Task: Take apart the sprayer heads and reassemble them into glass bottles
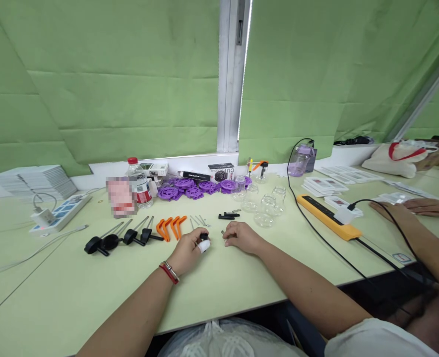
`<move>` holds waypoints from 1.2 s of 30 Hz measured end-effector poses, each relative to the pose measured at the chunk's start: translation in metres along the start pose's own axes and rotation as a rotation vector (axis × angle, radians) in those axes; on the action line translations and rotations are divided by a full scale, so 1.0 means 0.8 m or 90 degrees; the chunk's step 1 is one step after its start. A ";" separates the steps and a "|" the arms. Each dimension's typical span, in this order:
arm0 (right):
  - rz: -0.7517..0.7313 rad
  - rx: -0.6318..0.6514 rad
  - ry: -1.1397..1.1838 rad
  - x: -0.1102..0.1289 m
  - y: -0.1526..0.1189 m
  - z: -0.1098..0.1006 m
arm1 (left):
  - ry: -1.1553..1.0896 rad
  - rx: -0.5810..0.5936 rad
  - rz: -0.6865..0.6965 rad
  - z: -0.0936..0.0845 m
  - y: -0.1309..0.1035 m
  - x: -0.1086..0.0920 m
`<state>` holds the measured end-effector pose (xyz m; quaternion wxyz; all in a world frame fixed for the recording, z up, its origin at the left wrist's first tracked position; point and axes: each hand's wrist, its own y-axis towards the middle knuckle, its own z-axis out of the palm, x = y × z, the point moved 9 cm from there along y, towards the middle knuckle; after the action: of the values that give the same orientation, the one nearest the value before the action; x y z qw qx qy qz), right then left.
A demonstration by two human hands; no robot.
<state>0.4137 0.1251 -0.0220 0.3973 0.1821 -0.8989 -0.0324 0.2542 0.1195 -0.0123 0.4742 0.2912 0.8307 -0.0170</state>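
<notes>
Right in front of the person, both hands work low over the table (130, 292). The left hand (189, 250), with a white wrap on one finger, pinches a small black part (204, 237); the right hand (243, 238) has its fingertips drawn together at a tiny metallic piece (223, 236), too small to make out. The hands are near each other but apart.

To the left lie black knobs (130, 236) with metal rods, then a row of orange brackets (171, 228) and some thin pins (200, 219). Just beyond the hands are black pieces (228, 216) and a spring (236, 211), with clear jars (268, 203) beside them to the right. Purple discs (194, 192) are heaped across the back.

Behind those, a box (221, 173) carries lettering that looks like "CUP HOLDER"; the white line on a black box (196, 176) is too small to read. A red-capped bottle (144, 192) has a red and white label I can't read, and the pink item (121, 197) beside it is pixelated.

Over on the right, a black cable (308, 218) loops past a yellow power strip (329, 217), with a co-worker's hands (422, 207) beyond it at some flat packets (396, 198).
</notes>
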 end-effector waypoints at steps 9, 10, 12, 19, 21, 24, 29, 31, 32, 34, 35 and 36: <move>-0.027 -0.014 -0.016 0.003 -0.001 0.001 | -0.017 -0.016 0.001 -0.003 -0.001 -0.004; -0.030 -0.016 -0.020 0.004 -0.001 0.002 | -0.016 -0.015 0.002 -0.003 -0.001 -0.004; -0.032 -0.017 -0.029 0.004 -0.001 0.002 | -0.013 -0.009 0.001 -0.002 0.000 -0.002; -0.035 -0.026 -0.041 0.008 -0.001 0.003 | 0.008 0.005 0.001 0.001 0.001 0.001; -0.037 -0.024 -0.038 0.008 -0.002 0.004 | 0.008 0.008 0.004 0.001 0.000 0.000; -0.042 -0.023 -0.042 0.011 -0.003 0.006 | 0.001 0.008 0.005 0.001 0.000 0.000; -0.084 -0.114 -0.028 0.040 -0.003 -0.010 | -0.002 0.003 0.010 0.002 0.001 0.001; -0.112 -0.166 0.009 0.059 -0.003 -0.018 | -0.003 0.002 0.019 0.002 0.001 -0.001; -0.126 -0.183 0.029 0.068 -0.003 -0.019 | -0.007 0.000 0.024 0.001 0.001 -0.002; -0.147 -0.189 0.056 0.083 -0.001 -0.016 | -0.014 -0.004 0.031 0.001 0.001 -0.006; -0.154 -0.185 0.064 0.088 0.001 -0.013 | -0.016 -0.003 0.033 0.000 0.001 -0.007; -0.158 -0.179 0.070 0.092 0.002 -0.009 | -0.017 0.000 0.033 0.000 0.000 -0.009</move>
<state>0.3732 0.1011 0.0348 0.4601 0.2358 -0.8331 -0.1967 0.2574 0.1165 -0.0069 0.4858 0.3125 0.8162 -0.0088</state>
